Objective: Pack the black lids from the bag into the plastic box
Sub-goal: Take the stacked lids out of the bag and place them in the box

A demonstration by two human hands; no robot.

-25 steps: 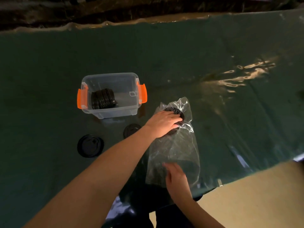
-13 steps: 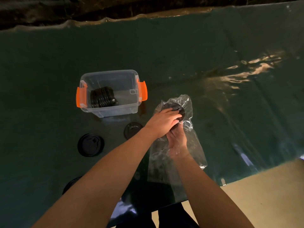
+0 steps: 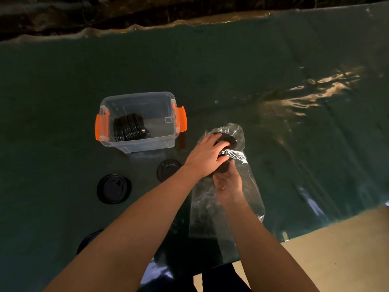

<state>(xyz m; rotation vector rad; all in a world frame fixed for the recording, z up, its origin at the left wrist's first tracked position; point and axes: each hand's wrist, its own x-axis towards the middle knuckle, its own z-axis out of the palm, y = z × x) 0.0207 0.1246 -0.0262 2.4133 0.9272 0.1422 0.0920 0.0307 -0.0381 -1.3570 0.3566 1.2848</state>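
Note:
A clear plastic bag (image 3: 251, 193) lies on the dark green table cover. At its far end sits a short stack of black lids (image 3: 230, 140). My left hand (image 3: 207, 154) grips that stack from above, through the plastic. My right hand (image 3: 228, 184) is inside the bag, seen through the film, with its fingers reaching to the near side of the stack; their tips are hidden under my left hand. To the left stands the clear plastic box (image 3: 136, 95) with orange latches, holding a row of black lids (image 3: 129, 127) on edge.
Three loose black lids lie flat on the cover: one (image 3: 114, 189) at the left, one (image 3: 168, 170) near my left wrist, one (image 3: 88, 241) partly under my left forearm. The table's near edge (image 3: 294, 234) runs on the right, with pale floor beyond.
My right hand has moved from the bag's near end up inside the bag to the stack of lids. My left hand has stayed on the stack.

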